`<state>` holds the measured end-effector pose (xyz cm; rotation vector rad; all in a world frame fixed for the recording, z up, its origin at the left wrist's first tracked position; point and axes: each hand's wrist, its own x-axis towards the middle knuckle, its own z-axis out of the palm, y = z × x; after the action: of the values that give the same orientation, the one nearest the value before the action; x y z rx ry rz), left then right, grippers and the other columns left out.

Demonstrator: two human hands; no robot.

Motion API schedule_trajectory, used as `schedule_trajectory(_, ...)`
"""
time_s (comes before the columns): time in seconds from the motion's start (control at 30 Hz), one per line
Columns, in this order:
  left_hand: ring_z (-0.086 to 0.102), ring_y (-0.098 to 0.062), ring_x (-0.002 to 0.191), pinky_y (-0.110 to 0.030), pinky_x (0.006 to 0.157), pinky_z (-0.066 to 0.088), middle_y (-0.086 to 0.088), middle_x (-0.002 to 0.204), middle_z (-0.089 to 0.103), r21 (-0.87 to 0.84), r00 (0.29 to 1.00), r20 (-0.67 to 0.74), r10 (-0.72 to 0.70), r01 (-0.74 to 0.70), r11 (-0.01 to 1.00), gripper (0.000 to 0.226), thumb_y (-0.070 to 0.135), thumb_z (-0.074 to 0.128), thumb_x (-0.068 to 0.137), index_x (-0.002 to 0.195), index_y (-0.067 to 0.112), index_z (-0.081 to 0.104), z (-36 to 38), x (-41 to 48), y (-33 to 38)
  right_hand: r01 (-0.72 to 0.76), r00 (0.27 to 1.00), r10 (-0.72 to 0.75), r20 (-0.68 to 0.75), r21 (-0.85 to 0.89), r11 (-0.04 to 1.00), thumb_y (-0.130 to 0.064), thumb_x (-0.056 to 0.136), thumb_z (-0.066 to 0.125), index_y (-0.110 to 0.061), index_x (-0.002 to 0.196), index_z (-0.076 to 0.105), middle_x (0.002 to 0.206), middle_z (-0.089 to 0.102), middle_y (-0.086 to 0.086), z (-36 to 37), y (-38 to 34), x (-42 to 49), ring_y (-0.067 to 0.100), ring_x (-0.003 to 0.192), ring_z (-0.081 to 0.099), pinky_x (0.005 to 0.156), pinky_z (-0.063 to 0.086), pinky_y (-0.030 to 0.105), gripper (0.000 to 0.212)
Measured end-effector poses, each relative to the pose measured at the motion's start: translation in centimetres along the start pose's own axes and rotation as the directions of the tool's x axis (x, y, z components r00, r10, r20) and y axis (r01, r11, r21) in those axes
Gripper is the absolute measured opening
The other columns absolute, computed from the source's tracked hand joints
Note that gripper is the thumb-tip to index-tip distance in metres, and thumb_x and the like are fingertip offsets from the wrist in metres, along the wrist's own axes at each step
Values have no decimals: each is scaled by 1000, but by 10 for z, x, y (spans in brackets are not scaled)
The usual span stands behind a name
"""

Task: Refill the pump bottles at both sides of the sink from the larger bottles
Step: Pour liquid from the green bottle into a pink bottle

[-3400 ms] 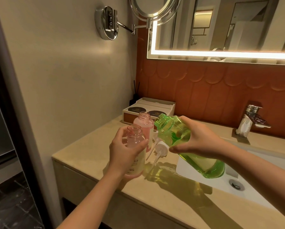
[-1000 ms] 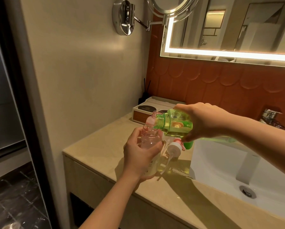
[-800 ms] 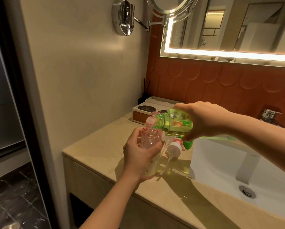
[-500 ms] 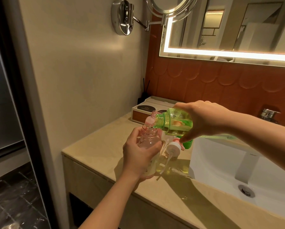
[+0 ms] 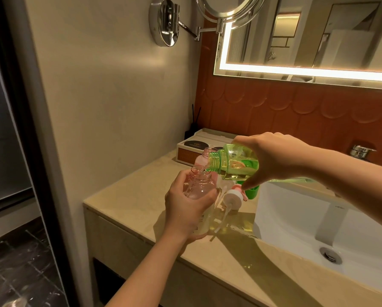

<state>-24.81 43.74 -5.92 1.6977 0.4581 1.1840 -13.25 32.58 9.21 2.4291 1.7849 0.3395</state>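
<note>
My left hand (image 5: 185, 212) grips an uncapped pink pump bottle (image 5: 200, 185) standing on the beige counter (image 5: 128, 191). My right hand (image 5: 272, 158) holds a large green bottle (image 5: 234, 162) tipped almost flat, its threaded mouth right above the pink bottle's neck, with a thin stream of liquid running in. A second open pink bottle (image 5: 202, 159) stands just behind. A white pump head (image 5: 232, 199) with its tube lies on the counter beside the bottles, and a green cap (image 5: 252, 191) sits next to it.
The white sink basin (image 5: 296, 216) with its drain (image 5: 330, 255) lies to the right, a chrome tap (image 5: 360, 151) behind it. A box of toiletries (image 5: 198, 147) sits at the back corner against the wall. A lit mirror (image 5: 307, 34) and a round swing-arm mirror (image 5: 227, 7) hang above.
Since 3.4 s ago my right hand raised and tipped the green bottle's mouth over the pink bottle. In the last second both hands have stayed almost still.
</note>
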Motion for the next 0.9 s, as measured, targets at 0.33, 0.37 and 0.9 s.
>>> schedule_trajectory(0.33,62,3,83,-11,68,47,18,90,67,-22,1000,8,-7,7,1000,45,49,71,56,96,32,57,-1,-1,1,15,1000,-16,-10,-63,998,-57,60,76,-29,138,34,120,60,-4,-1,2,4,18,100,60,70,54,26,92)
schedule_trajectory(0.37,62,2,84,-10,68,47,17,90,67,-22,1000,4,-7,8,1000,48,52,69,54,95,32,57,0,-1,1,15,1000,-16,-13,-73,997,-58,60,75,-29,138,34,121,60,-4,-1,2,4,18,101,59,69,53,26,93)
schedule_trajectory(0.9,61,3,83,-16,69,45,16,91,67,0,1000,13,-5,5,1000,41,36,80,63,96,31,57,0,0,2,25,999,-31,-42,-145,989,-58,60,76,-29,135,36,118,60,-4,-5,2,7,17,98,58,62,46,21,90)
